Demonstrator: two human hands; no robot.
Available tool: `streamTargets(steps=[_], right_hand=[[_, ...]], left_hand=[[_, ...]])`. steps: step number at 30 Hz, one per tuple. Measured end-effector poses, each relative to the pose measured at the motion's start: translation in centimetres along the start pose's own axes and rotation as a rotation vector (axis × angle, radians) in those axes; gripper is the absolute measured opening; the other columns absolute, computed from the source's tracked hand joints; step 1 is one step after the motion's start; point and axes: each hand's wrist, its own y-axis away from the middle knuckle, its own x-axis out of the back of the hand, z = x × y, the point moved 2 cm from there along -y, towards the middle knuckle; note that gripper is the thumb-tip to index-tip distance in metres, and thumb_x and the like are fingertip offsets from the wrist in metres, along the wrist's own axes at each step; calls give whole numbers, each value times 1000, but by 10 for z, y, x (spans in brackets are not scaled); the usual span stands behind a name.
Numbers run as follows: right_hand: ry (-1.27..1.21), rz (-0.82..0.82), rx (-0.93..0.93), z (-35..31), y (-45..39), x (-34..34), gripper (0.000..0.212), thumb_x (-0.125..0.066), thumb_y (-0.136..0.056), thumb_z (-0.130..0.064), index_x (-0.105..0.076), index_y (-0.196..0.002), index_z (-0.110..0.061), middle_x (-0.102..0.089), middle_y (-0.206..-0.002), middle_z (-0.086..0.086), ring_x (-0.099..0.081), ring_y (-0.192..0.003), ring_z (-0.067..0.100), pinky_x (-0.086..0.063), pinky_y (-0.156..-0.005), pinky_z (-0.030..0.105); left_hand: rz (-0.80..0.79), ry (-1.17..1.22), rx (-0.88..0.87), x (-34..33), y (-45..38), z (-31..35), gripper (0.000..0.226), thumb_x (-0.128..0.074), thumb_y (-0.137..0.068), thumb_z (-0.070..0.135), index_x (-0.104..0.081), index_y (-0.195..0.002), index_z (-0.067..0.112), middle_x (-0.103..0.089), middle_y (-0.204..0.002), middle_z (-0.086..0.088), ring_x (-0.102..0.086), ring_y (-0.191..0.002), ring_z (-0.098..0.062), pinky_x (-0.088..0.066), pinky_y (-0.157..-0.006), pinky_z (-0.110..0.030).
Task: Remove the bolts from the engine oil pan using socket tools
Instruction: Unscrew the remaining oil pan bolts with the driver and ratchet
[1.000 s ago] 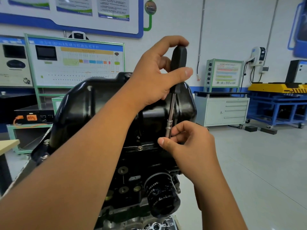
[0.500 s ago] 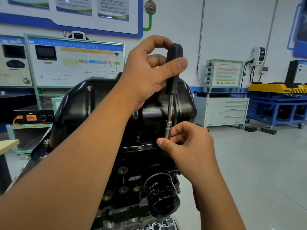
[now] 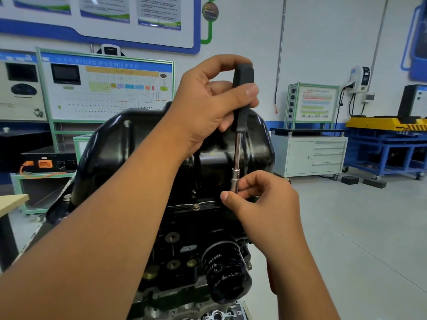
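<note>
bare hands (image 3: pixel 208 107), bare forearms, no sleeves

This is a training workshop for vehicle mechanics. Just past my fingers (image 3: pixel 248 184) an engine stands with its black oil pan (image 3: pixel 138 144) uppermost. Behind my raised left hand (image 3: pixel 208 105), a green-framed teaching panel (image 3: pixel 106 86) carries a small screen and a wiring diagram. Above it, printed information boards (image 3: pixel 104 10) hang on the white wall. To the right of my fingers a grey drawer cabinet (image 3: pixel 309 155) on castors holds a smaller display panel (image 3: pixel 313 103). Farther right stands a blue steel frame (image 3: pixel 388 153) with a yellow top. The floor (image 3: pixel 358 239) is smooth grey.
</note>
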Motion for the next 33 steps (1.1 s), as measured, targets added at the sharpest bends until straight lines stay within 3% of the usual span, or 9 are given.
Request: streamTargets(steps=[2, 4, 11, 15, 19, 22, 26, 30, 33], right_hand=[[-13, 21, 4, -1, 1, -1, 28, -92, -70, -28, -64, -68, -25, -68, -69, -19, -63, -66, -2, -43, -56, 7], [-24, 38, 10, -1, 2, -2, 28, -92, -70, -30, -64, -68, -26, -68, -69, -18, -63, -68, -2, -42, -58, 6], [6, 29, 35, -1, 1, -2, 27, -90, -74, -26, -63, -67, -27, -67, -73, -22, -61, -74, -5, -40, -62, 3], [-9, 50, 35, -1, 1, -2, 27, -90, -72, -29, -64, -65, -27, -67, -72, -23, -63, -72, -5, -42, -62, 4], [-22, 72, 49, -2, 3, -3, 27, -90, -72, -31, -64, -65, -29, -67, -73, -25, -63, -75, -6, -42, -62, 4], [-17, 52, 57, -2, 2, -3, 27, -88, -75, -27, -64, -64, -29, -67, -73, -25, -62, -75, -6, -41, -63, 4], [-19, 27, 56, -3, 2, -2, 24, -87, -77, -25, -67, -65, -29, -68, -72, -25, -63, -74, -7, -42, -64, 3], [-64, 65, 43, -3, 4, -3, 24, -89, -73, -33, -66, -65, -28, -68, -71, -24, -64, -73, -6, -43, -63, 4], [-59, 71, 41, -3, 3, -5, 22, -88, -73, -33, -68, -67, -28, -68, -72, -24, -64, -73, -4, -43, -64, 5]], left_hand=[[27, -18, -14, -1, 0, -1, 33, -80, -86, 10, -61, -113, 15, -60, -80, -36, -44, -40, -12, -37, -40, -20], [36, -38, -22, 0, -1, -1, 35, -82, -85, 12, -60, -111, 18, -55, -79, -28, -41, -40, -14, -37, -40, -20], [-71, 30, 37, 0, -1, 2, 29, -65, -93, 5, -63, -120, 13, -76, -95, -22, -38, -39, -17, -37, -41, -21], [-24, 31, 25, 2, 0, -2, 33, -74, -89, 8, -61, -119, 9, -74, -89, -22, -42, -37, -12, -39, -41, -20], [39, -15, -19, 2, -1, -3, 35, -82, -83, 11, -62, -111, 14, -53, -78, -22, -41, -38, -12, -36, -39, -19], [-23, 4, -16, 2, -1, 0, 34, -73, -91, 11, -63, -124, 13, -64, -87, -30, -44, -41, -9, -37, -41, -18], [-66, 107, 39, 6, -1, 1, 30, -59, -93, 9, -67, -122, 13, -76, -100, -21, -40, -43, -14, -33, -44, -20], [-9, 123, 25, 5, 1, 0, 31, -70, -88, 7, -65, -118, 13, -72, -86, -14, -59, -64, -17, -37, -46, -19], [29, 95, 34, 5, 0, -1, 28, -76, -83, 6, -66, -107, 17, -60, -81, -1, -58, -65, -10, -44, -54, -26]])
